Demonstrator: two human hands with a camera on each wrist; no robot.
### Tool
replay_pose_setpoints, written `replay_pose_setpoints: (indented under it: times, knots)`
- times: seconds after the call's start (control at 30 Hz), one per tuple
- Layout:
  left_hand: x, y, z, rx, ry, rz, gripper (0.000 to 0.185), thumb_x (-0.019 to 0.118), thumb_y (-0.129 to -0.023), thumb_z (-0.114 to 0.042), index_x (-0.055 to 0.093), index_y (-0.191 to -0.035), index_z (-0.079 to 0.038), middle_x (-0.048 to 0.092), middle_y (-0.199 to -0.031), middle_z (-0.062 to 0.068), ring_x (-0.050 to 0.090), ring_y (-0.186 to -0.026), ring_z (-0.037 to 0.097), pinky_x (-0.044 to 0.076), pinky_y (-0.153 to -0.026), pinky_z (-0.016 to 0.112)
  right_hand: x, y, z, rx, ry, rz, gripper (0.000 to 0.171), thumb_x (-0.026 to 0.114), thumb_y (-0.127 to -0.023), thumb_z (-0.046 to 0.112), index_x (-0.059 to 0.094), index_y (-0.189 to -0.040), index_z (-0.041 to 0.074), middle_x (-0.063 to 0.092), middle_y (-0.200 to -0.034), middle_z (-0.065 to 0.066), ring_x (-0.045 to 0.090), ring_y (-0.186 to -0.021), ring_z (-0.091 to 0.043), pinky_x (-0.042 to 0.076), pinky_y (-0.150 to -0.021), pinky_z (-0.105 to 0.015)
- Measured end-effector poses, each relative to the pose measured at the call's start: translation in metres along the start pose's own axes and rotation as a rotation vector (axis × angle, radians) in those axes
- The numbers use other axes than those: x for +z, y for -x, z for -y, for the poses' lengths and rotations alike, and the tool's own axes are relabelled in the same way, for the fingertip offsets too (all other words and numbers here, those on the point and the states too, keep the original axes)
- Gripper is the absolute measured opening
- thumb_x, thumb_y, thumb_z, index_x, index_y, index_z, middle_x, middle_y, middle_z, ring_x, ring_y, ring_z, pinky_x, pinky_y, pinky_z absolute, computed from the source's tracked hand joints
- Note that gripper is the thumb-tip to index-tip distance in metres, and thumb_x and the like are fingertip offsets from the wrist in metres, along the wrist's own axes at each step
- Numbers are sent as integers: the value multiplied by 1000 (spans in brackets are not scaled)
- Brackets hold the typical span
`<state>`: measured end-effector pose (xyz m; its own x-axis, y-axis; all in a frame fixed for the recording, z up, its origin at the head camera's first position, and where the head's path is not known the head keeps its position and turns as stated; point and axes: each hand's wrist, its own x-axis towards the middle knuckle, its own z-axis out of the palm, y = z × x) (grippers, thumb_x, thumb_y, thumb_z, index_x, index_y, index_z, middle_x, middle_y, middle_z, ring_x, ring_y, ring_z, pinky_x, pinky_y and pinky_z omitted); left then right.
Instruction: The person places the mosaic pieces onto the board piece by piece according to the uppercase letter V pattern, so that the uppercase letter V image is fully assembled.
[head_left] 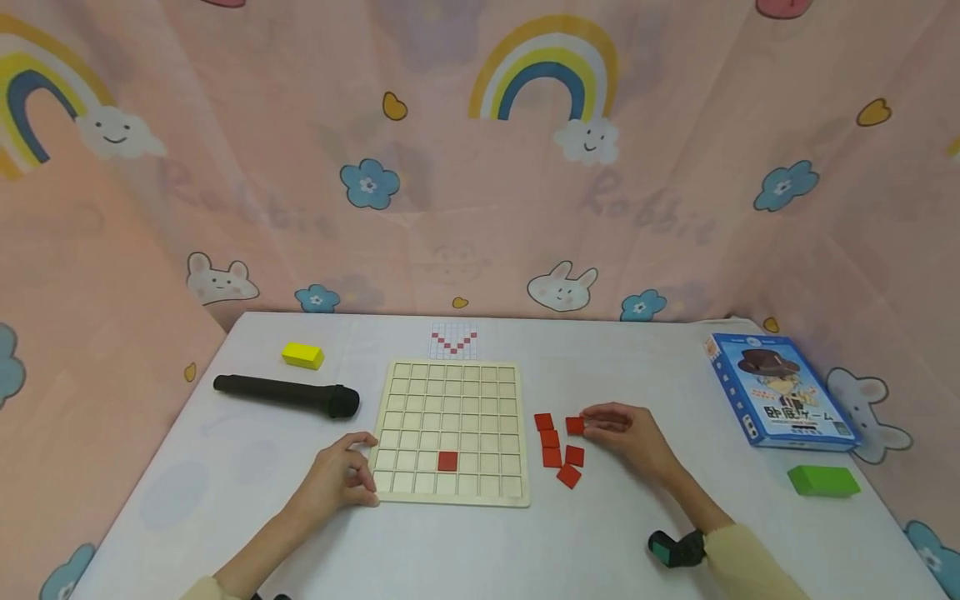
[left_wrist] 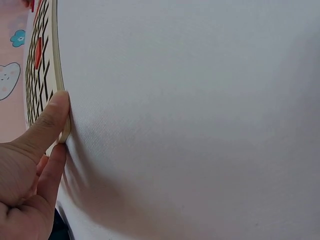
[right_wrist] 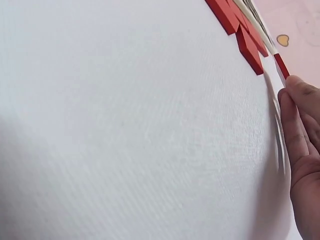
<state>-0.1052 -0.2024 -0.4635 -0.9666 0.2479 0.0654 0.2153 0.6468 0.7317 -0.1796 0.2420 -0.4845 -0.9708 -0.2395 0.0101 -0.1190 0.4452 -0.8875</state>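
Observation:
A pale square grid board (head_left: 487,400) lies on the table, with one red tile (head_left: 447,462) in a cell near its front edge. My left hand (head_left: 341,477) grips the board's near left corner; the left wrist view has the thumb (left_wrist: 61,102) and a finger on either side of that corner. To the right of the board my right hand (head_left: 630,435) pinches a red square tile (head_left: 574,426) between thumb and fingertips. In the right wrist view this tile (right_wrist: 282,65) juts past the fingertips. Several more loose red tiles (head_left: 551,457) lie between board and hand.
Behind the board lies a small pattern card (head_left: 453,341) with red squares in a V. A black microphone (head_left: 285,395) and a yellow block (head_left: 303,356) are at left. A blue game box (head_left: 783,392) and a green block (head_left: 823,481) lie at right.

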Motion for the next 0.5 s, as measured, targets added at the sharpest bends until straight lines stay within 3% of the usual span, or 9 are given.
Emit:
replay_pose_setpoints:
  times: [0.5]
  knots:
    - [2, 5, 0, 13, 45, -18, 33, 88, -55, 3, 61, -70, -8, 58, -119, 19, 61, -98, 33, 58, -72, 20, 14, 7, 10, 34, -20, -54, 34, 73, -85, 16, 66, -116, 4, 68, -112, -13, 67, -99, -21, 55, -84, -19]
